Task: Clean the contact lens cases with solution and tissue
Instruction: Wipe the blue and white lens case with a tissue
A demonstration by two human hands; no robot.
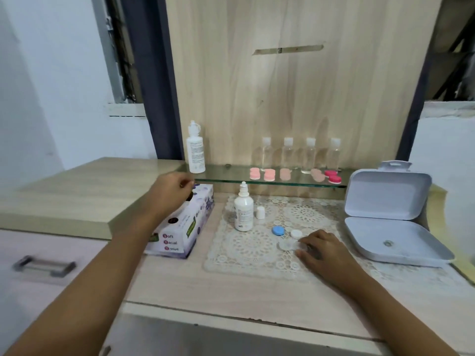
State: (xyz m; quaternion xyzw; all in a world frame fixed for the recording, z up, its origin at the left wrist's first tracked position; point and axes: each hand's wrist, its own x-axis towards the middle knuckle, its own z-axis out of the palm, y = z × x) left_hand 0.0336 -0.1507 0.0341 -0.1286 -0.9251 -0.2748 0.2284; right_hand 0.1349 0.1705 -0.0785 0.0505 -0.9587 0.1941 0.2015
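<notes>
1. One grey box (388,194) lies open at the right, perhaps where cases are kept.
2. One tissue box (185,227) sits left; the left hand (172,191) hovers over its top, fingers curled, likely reaching for a tissue; none visible in them.
3. One open solution bottle (243,211) stands on the lace mat (244,255), its cap (260,212) beside it.
4. The right hand (321,249) steadies the clear lens case (289,244), fingertips loosely touching; blue lid (278,230) and white lid (296,234) lie nearby.

Four clear bottles (299,155), two white solution bottles (243,210), one tissue box (185,227), one open white box (388,214), two hands (323,250).
</notes>
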